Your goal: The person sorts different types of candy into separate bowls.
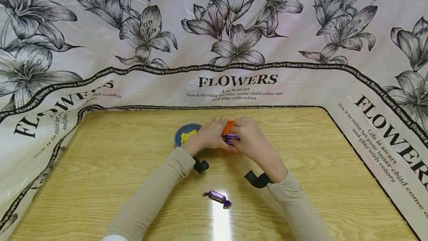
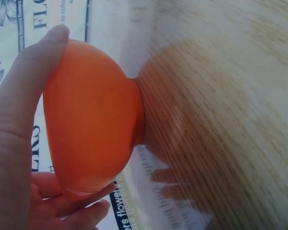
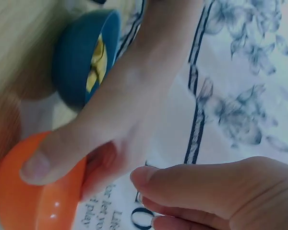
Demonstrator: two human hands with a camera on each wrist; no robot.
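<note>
My left hand (image 1: 214,134) grips an orange bowl (image 2: 91,115), its thumb at one side of the rim and its fingers round the other. Purple wrapped candies (image 1: 231,137) show inside the bowl between the two hands. Over the bowl's right side is my right hand (image 1: 249,137); in the right wrist view its thumb and bent fingers (image 3: 151,177) come near each other, and nothing shows between them. Another purple wrapped candy (image 1: 217,196) lies on the table nearer the body. Both hands hide most of the bowl in the head view.
Left of the orange bowl stands a blue bowl (image 3: 69,62) holding yellow wrapped pieces (image 1: 188,136), partly behind the left hand. Black wrist mounts (image 1: 256,179) sit under the wrists. A flower-printed cloth (image 1: 237,88) borders the wooden table (image 1: 133,137) at the back and sides.
</note>
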